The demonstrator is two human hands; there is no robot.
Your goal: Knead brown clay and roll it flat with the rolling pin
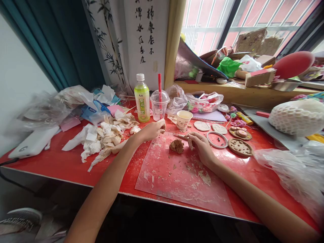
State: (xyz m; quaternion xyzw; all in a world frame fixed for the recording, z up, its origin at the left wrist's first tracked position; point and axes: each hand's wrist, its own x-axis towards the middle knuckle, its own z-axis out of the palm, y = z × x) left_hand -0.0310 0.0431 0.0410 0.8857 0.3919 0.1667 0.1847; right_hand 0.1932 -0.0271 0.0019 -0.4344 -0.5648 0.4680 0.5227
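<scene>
A crumbly lump of brown clay (176,146) lies on a clear plastic sheet (162,182) scattered with clay crumbs and pale smears. Just right of the lump, my right hand (201,146) is closed on a thin brown stick-like tool (181,136), which points left above the clay. My left hand (156,130) hovers over the sheet's far left corner with its fingers curled together; what they hold, if anything, is hidden. A paper cup (184,119) with pale liquid stands beyond both hands. Beside my right hand lies a pale ring (217,139).
Crumpled tissues (101,138) heap up on the left, near a green drink bottle (142,98) and a lidded plastic cup (159,104) with a red straw. Right of the ring sits a spotted clay disc (240,147). Plastic bags (293,172) cover the table's right side.
</scene>
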